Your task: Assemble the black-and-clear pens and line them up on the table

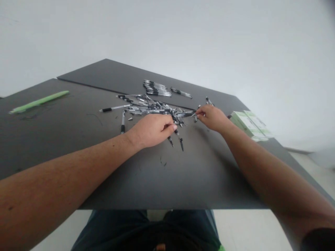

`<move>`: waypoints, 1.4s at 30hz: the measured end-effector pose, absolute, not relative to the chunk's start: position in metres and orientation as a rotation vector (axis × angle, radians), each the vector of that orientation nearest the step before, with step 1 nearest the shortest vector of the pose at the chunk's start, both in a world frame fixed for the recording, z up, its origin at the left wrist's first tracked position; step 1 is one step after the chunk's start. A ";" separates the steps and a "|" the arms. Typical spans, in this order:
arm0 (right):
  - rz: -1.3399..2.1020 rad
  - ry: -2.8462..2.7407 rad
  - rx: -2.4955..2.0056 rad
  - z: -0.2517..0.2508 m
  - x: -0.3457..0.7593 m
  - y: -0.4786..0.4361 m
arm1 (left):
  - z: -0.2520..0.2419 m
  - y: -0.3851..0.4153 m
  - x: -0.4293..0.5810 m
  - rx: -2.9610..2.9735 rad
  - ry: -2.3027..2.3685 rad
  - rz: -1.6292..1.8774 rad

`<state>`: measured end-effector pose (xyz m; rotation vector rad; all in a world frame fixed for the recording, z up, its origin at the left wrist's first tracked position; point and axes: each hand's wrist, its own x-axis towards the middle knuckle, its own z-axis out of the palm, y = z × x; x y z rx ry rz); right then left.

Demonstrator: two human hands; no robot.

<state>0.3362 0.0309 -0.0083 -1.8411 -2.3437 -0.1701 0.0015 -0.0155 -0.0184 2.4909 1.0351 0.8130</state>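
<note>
A loose heap of black and silver pens and pen parts [154, 107] lies on the dark table [78, 139]. My left hand [153, 130] rests at the heap's near edge with its fingers curled over a pen part. My right hand [213, 118] pinches a thin pen piece at the right end of the heap. Two short black pen tips [181, 144] lie just in front of my left hand. Behind the heap sits a tidy row of finished pens [157, 88].
A green pen-like stick [39, 101] lies at the far left of the table. White and green boxes [250, 124] stand at the right edge. A single pen [181, 92] lies beside the tidy row. The table's near edge runs above my lap.
</note>
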 end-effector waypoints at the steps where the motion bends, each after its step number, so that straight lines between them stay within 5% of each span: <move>1: -0.176 -2.357 -1.837 -0.010 0.336 0.029 | -0.018 -0.015 0.001 2.489 1.037 0.818; 21: -0.189 -2.704 -1.847 -0.014 0.320 0.112 | -0.025 -0.010 -0.001 2.506 1.026 0.756; 31: -0.283 -2.404 -1.918 0.000 0.331 0.090 | -0.023 -0.012 -0.001 2.509 1.027 0.760; 42: 0.687 -1.691 -1.469 -0.001 0.336 0.029 | -0.024 -0.009 0.000 2.531 1.021 0.816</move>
